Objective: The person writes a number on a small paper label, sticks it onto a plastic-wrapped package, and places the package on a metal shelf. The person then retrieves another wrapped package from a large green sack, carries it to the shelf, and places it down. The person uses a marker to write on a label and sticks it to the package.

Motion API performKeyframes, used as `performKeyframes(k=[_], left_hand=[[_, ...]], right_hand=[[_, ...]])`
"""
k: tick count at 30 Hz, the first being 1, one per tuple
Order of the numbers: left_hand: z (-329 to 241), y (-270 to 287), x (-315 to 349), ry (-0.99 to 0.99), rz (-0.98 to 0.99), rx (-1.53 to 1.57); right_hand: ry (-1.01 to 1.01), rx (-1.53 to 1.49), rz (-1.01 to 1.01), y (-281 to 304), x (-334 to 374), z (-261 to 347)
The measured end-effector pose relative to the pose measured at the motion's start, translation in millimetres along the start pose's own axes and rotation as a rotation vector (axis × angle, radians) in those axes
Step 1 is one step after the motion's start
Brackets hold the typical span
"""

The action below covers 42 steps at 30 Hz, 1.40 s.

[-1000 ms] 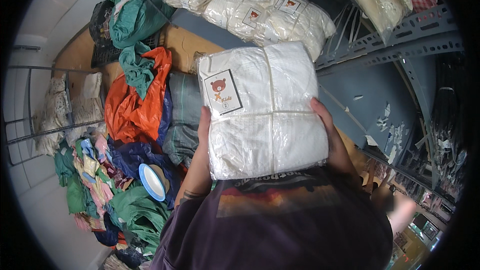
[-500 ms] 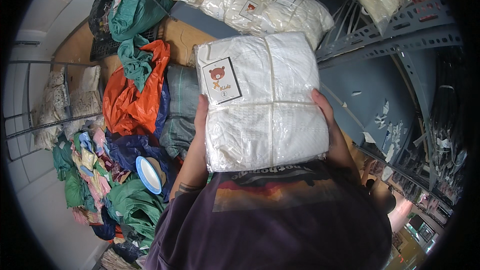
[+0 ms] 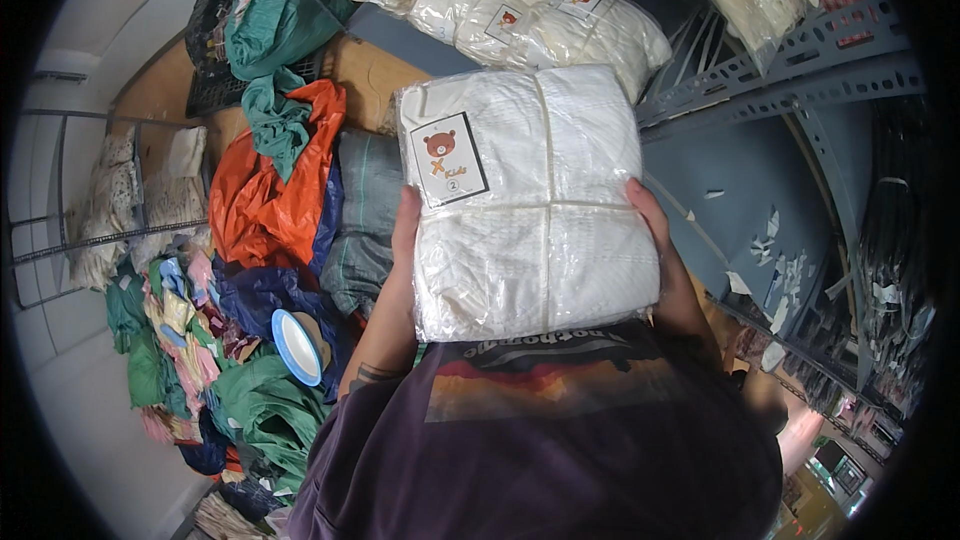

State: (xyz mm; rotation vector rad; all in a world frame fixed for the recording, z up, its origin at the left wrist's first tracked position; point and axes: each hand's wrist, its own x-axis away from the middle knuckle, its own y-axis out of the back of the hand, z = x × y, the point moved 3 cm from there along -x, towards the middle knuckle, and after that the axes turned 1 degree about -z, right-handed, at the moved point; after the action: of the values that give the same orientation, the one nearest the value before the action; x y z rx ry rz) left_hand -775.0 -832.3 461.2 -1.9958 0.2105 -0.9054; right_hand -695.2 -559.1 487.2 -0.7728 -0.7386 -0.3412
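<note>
Between my two hands is a large square bundle of folded white cloth (image 3: pixel 530 260) in clear plastic, tied crosswise with a thin white band. A label card (image 3: pixel 449 160) with a brown bear's head shows at its upper left. My left hand (image 3: pixel 406 220) grips the bundle's left edge, and my right hand (image 3: pixel 648 208) grips the right edge. Their thumbs lie along the sides; the other fingers are hidden underneath. The bundle is held up in front of my chest, its near edge close to my dark shirt.
Similar wrapped white bundles (image 3: pixel 500 10) lie on a grey shelf beyond. Metal shelving (image 3: pixel 780 70) stands at right. Left are an orange plastic sack (image 3: pixel 265 205), green sacks (image 3: pixel 275 30), a grey sack (image 3: pixel 365 225), heaped coloured cloth (image 3: pixel 185 330), a blue-rimmed oval item (image 3: pixel 298 348) and a wire rack (image 3: pixel 110 240).
The whole view has shifted very slightly, with the background a little further right. Both hands keep the same hold on the bundle.
</note>
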Motion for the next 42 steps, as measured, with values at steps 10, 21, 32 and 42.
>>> performKeyframes(k=[10, 21, 32, 42], left_hand=[[-4, 8, 4, 0.011, -0.008, -0.046], [-2, 13, 3, 0.021, 0.024, -0.021], [-13, 5, 19, 0.025, 0.004, -0.116], [-1, -8, 0, 0.025, 0.059, -0.091]], right_hand=[[0.029, -0.025, -0.016, -9, 3, -3], [0.032, -0.001, 0.001, -11, 8, 1], [0.008, 0.028, -0.014, -14, 10, -16], [-0.068, 0.167, -0.006, -10, 2, 5]])
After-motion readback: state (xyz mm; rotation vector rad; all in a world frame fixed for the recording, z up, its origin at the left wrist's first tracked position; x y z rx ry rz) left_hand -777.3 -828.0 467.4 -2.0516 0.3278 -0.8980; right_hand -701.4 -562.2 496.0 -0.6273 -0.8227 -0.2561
